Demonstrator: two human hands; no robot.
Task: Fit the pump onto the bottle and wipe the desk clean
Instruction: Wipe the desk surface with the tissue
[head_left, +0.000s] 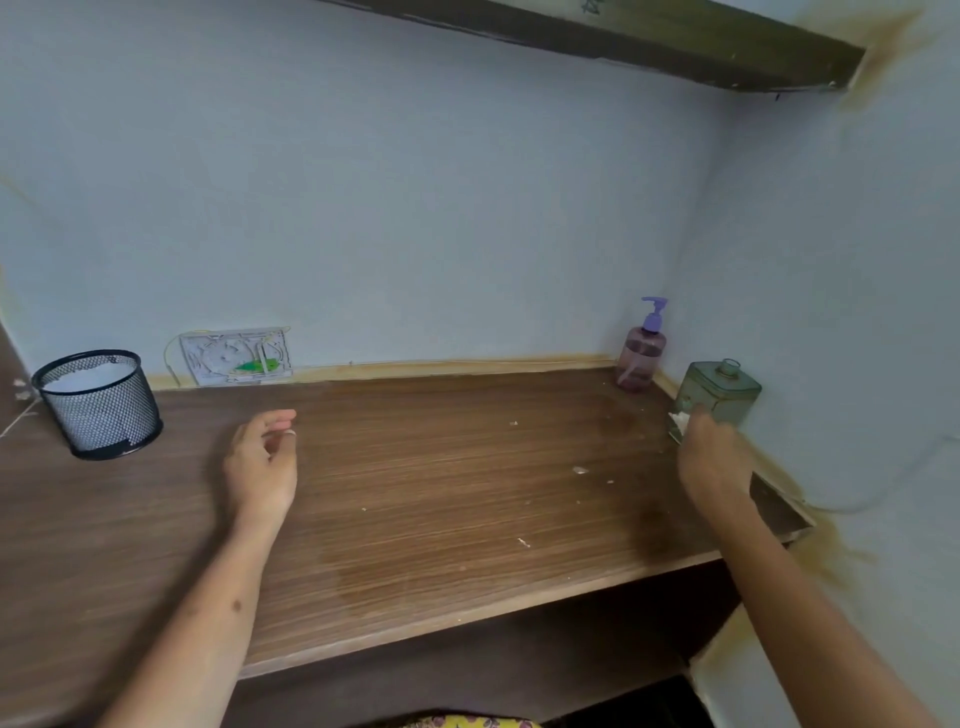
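At right of frame, the right hand (712, 457) pinches a white tissue (678, 419) beside the green tin (719, 391). The left hand (263, 462) hovers loosely curled, holding nothing. The pump (653, 314) sits on the bottle (641, 361) in the desk (441, 483) corner.

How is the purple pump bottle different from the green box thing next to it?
The purple pump bottle is round and see-through pinkish purple, while the green container is boxy and cloudy green. The bottle has a tall purple pump on top; the container has only a short cap. The bottle stands alone in the corner; the right hand, holding a white wad, is at the container. Both stand upright on the wooden desk by the wall.
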